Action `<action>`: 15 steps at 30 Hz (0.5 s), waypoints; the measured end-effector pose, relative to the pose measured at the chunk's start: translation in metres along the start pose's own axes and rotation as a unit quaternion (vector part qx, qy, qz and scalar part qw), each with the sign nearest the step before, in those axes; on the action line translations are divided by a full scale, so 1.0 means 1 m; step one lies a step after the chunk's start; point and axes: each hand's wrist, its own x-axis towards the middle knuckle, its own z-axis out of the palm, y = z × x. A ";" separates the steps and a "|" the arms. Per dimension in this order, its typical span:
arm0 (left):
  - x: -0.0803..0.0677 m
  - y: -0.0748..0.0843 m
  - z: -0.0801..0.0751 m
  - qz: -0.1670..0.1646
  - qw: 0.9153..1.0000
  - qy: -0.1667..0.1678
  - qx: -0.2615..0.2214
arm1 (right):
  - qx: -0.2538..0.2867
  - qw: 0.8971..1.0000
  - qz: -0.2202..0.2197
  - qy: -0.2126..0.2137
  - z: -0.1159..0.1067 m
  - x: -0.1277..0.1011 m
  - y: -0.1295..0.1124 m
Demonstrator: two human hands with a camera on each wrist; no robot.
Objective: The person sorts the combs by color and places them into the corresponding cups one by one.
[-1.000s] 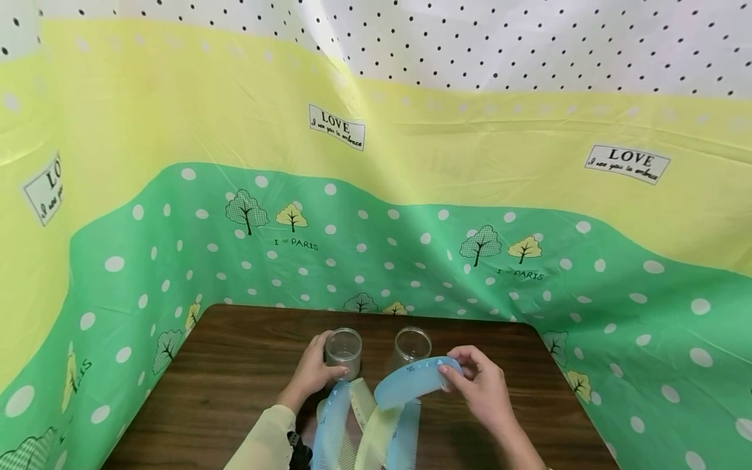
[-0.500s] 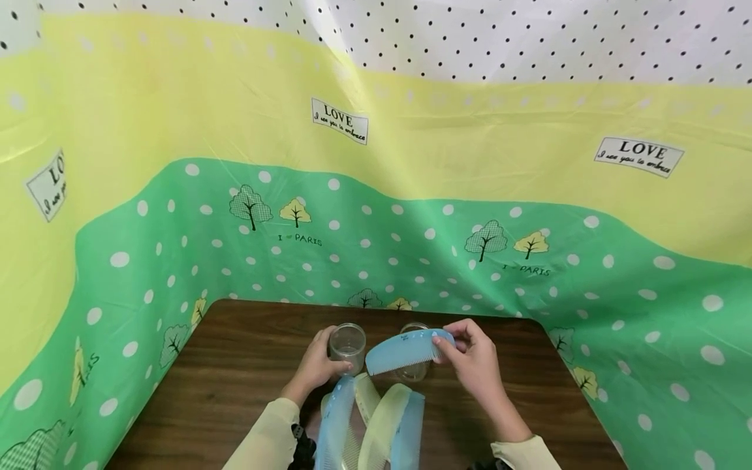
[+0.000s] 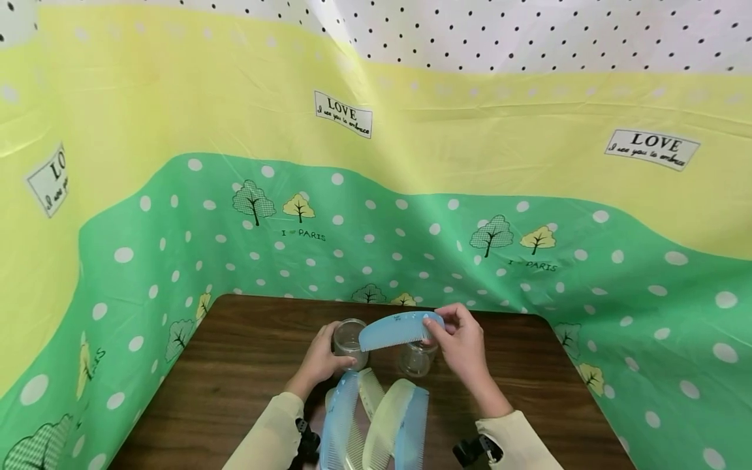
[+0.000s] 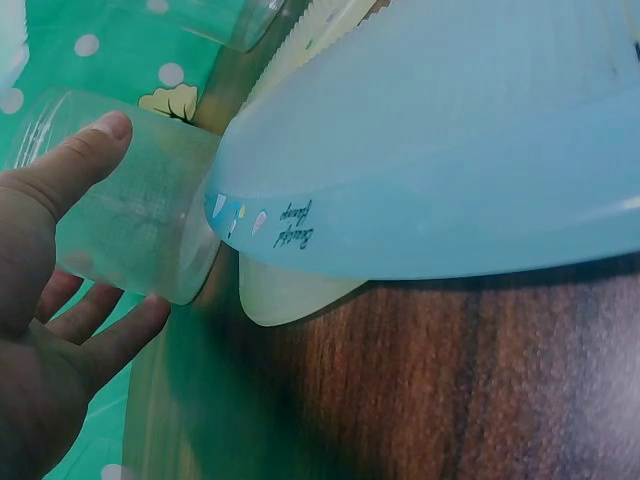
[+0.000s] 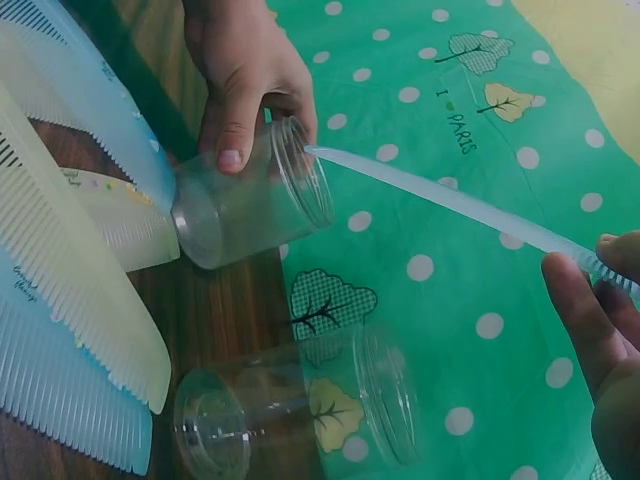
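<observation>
a: since a second ago, right hand [image 3: 464, 343] raised the curved blue plastic comb [image 3: 395, 329], tip now at the left clear plastic jar [image 3: 350, 339].

b: left hand [image 3: 320, 362] grips that jar. both jars empty, other combs beside it.

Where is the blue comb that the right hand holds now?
In the head view, the blue comb is held above the table, its left end over the left jar.

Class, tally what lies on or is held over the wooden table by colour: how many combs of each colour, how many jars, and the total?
Blue plastic combs: 3
Pale yellow plastic combs: 2
Clear plastic jars: 2
Total: 7
</observation>
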 end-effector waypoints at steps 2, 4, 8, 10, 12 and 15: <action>0.000 0.000 0.000 0.000 1.000 -0.001 0.000 | 0.005 1.000 0.010 0.007 0.003 0.003 0.001; -0.001 0.001 0.000 -0.001 1.000 -0.001 -0.001 | 0.011 1.000 0.020 0.011 0.006 0.005 0.002; 0.000 0.001 -0.001 -0.001 1.000 -0.002 -0.004 | 0.016 0.999 0.030 0.018 0.012 0.010 0.005; 0.000 0.001 -0.001 -0.001 1.000 -0.003 -0.004 | 0.020 0.999 0.033 0.018 0.015 0.012 0.006; 0.001 0.000 -0.001 -0.002 1.000 -0.004 -0.005 | 0.025 0.999 0.038 0.017 0.018 0.014 0.007; 0.001 -0.001 -0.001 -0.003 1.000 -0.007 -0.001 | 0.027 0.999 0.042 0.015 0.022 0.017 0.009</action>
